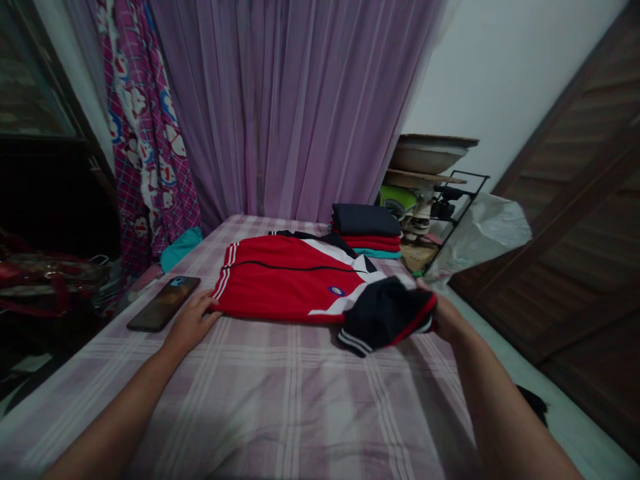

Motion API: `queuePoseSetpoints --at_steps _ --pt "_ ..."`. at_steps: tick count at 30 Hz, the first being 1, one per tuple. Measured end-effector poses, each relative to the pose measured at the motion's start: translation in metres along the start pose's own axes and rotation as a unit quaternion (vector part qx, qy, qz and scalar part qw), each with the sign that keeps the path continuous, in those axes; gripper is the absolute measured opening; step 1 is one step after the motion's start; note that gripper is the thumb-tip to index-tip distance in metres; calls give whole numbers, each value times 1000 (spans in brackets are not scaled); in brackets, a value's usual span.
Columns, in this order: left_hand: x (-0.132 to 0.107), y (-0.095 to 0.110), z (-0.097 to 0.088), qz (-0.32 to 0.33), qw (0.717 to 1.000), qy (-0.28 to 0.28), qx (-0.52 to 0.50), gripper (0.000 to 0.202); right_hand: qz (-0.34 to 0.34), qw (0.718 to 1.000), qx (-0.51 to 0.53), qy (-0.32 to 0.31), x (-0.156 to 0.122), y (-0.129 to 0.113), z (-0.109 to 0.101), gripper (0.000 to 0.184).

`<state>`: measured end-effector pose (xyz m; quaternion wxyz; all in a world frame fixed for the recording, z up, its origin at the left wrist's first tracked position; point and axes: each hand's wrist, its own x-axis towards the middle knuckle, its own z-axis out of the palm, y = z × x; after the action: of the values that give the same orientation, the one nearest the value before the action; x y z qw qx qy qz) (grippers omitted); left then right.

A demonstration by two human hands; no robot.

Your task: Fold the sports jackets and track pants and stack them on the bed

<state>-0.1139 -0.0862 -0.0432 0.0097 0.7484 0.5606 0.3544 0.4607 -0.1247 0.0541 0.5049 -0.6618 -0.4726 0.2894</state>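
A red, white and navy zip jacket [280, 280] lies flat on the bed, its striped hem to the left and its collar to the right. My left hand [194, 320] pinches the near corner of that hem. At the other end, my right hand [441, 312] is closed on the jacket's navy part near the shoulder, which is bunched and lifted a little. Some of the right fingers are hidden behind the cloth. One navy sleeve end with white stripes hangs toward me; the other sleeve lies along the far side.
A phone [165, 303] lies face down left of the jacket. Folded clothes [367, 227] are stacked at the bed's far right. Purple curtains [300, 107] hang behind the checked bedsheet [260, 400]. A rack [457, 207] with a plastic bag [487, 233] stands to the right.
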Motion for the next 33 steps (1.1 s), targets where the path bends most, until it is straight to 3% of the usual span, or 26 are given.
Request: queuePoseSetpoints --at_steps 2,4,6,8,10,12,15,20,22,25,27,31,33 --pt "-2 4 -3 28 999 -7 18 29 52 971 -158 -173 -14 9 -3 36" --pt "-4 6 -7 42 998 -22 33 28 55 905 -332 -260 -20 13 3 27" --pt "-5 7 -10 36 997 -38 49 33 19 878 -429 -212 -18 11 14 28" --pt "-6 8 -12 27 996 -50 63 36 9 879 -460 -129 -13 6 29 44" --pt "-5 10 -15 31 996 -59 67 37 30 875 -476 -86 -9 -1 47 59" --pt "-4 11 -17 41 996 -56 63 37 32 856 -507 -92 -9 -6 63 60" --pt "-6 11 -21 52 996 -43 53 36 12 832 -543 -114 -11 -8 69 41" --pt "-16 10 -20 50 997 -61 -3 25 70 812 -551 -178 -9 1 37 39" --pt "-17 9 -20 16 996 -74 -53 24 83 815 -549 -165 -3 2 27 42" --pt "-11 13 -24 -89 983 -67 -148 28 61 843 -532 -52 14 -4 28 56" --pt "-5 19 -29 -183 956 -54 -222 38 44 853 -520 5 27 -9 38 63" --pt "5 36 -36 -363 866 -29 -343 57 65 843 -531 -65 47 -9 53 55" --pt "8 40 -35 -401 845 -21 -354 57 48 831 -550 -65 52 0 49 44"
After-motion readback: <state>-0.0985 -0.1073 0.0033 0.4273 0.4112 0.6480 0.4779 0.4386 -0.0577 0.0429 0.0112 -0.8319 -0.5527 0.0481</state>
